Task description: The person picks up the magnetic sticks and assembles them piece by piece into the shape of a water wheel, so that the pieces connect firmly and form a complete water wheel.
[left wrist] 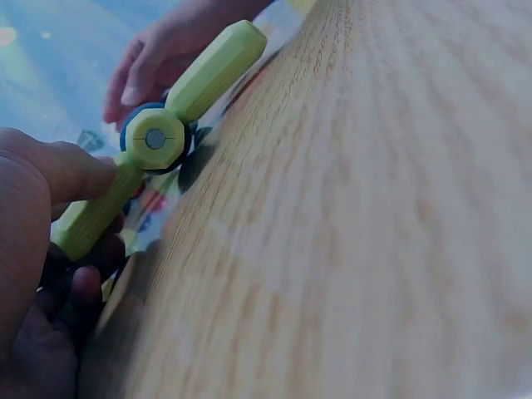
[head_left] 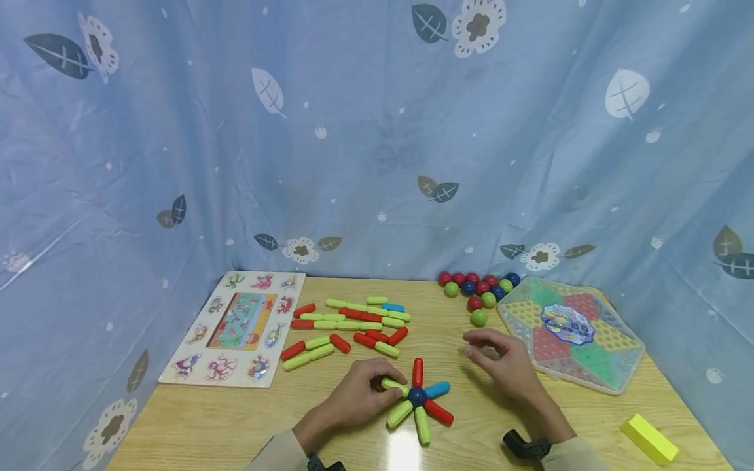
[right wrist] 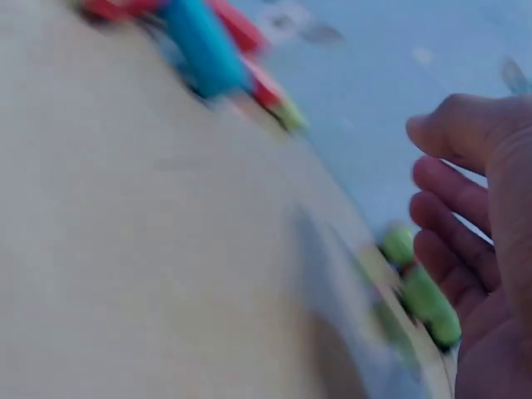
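Observation:
In the head view a dark blue ball (head_left: 417, 396) sits on the table with several short rods around it like a star. Its rods are red (head_left: 417, 371), blue (head_left: 438, 390) and yellow-green (head_left: 422, 425). My left hand (head_left: 364, 392) pinches the yellow-green rod (head_left: 394, 386) on the star's left side between thumb and fingers; the left wrist view shows this rod (left wrist: 100, 212) joined to the ball. Off to the right, my right hand (head_left: 501, 363) hovers over the table with loosely curved fingers and nothing in them. In the right wrist view its thumb and fingertips stand apart.
Loose red, yellow-green and blue rods (head_left: 353, 325) lie behind the star. At the back, several red, green and blue balls (head_left: 483, 286) sit beside a hexagonal game board (head_left: 580, 379). A picture puzzle board (head_left: 171, 373) lies left, a yellow block (head_left: 649, 438) front right.

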`<state>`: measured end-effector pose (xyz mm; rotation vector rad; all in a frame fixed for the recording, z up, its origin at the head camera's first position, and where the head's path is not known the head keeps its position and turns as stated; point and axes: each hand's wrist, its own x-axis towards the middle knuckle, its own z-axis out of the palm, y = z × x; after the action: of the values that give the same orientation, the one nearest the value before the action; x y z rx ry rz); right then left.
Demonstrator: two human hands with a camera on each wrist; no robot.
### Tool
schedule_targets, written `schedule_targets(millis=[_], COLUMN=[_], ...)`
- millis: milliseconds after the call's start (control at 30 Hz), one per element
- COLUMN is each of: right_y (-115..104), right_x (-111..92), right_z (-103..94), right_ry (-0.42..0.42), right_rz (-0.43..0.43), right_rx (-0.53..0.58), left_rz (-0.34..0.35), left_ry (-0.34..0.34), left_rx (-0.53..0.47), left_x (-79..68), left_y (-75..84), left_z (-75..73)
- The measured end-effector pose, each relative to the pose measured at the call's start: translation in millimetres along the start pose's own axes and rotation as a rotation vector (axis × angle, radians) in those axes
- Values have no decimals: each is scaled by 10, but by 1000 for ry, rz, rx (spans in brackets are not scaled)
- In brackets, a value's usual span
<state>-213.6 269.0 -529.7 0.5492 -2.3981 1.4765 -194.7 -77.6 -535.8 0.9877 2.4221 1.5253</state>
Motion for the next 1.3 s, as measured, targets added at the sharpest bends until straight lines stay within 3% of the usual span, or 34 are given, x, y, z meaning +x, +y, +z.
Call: schedule_targets(millis=[133,300,400,567,667,833,967,1100,1300], right_y=[149,210,243,309,332,274,156,23,-95], right_x=[188,348,403,465,458,366,240,123,25], right_z=[-152,-195,-152,-55,-9,76,152,256,379], right_ry=[141,195,199,203,210,100,-12,-112,-258], right_rz=[63,126,106,30,5,-30,-86,-113,-81], right_rx=[-29,-124,-211,-265,-270,-215,-182,-130,-40], left_rz=[-9,0,49,141,159,137,84,64,60], left_ry=[9,15,38,149,151,75,18,-7,-35], left_rx=[-9,16,135,393,519,795,921,918,785], left_x=[0,9,10,39,76,137,149,120,74], left_y=[-21,6,83,301,436,571,620,643,628], left_z=[-1,15,35,121,223,375,395,338,279])
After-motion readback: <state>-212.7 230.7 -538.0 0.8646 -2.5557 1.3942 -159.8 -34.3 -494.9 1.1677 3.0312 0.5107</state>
